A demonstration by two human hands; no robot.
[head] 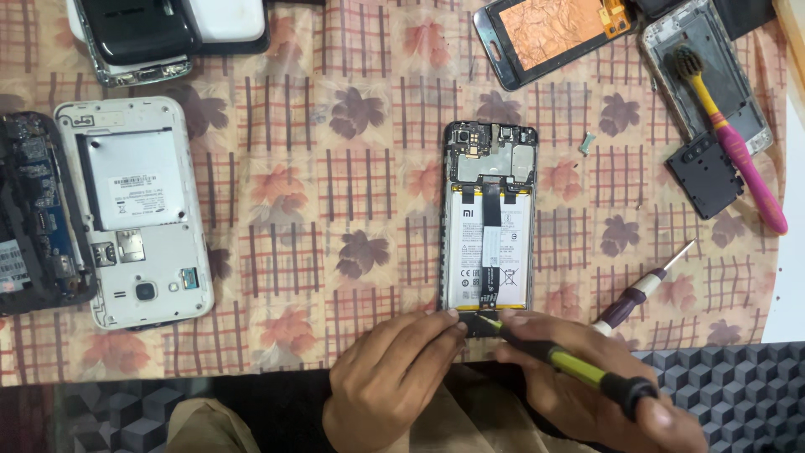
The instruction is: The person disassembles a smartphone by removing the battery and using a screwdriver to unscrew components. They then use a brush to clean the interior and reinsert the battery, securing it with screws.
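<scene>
An opened black phone (489, 226) lies back-up on the patterned cloth, its white battery and circuit board exposed. My left hand (394, 377) pinches the phone's near end with fingertips. My right hand (587, 394) grips a yellow-and-black screwdriver (570, 363), whose tip touches the phone's bottom edge beside my left fingertips.
A second screwdriver (641, 289) with a purple grip lies right of the phone. A white opened phone (134, 210) and a dark board (33, 218) lie at left. A pink-yellow toothbrush (738, 143), phone frame, black plate (706, 172) and copper-backed screen (553, 33) sit at upper right. Grey foam (738, 386) borders the near edge.
</scene>
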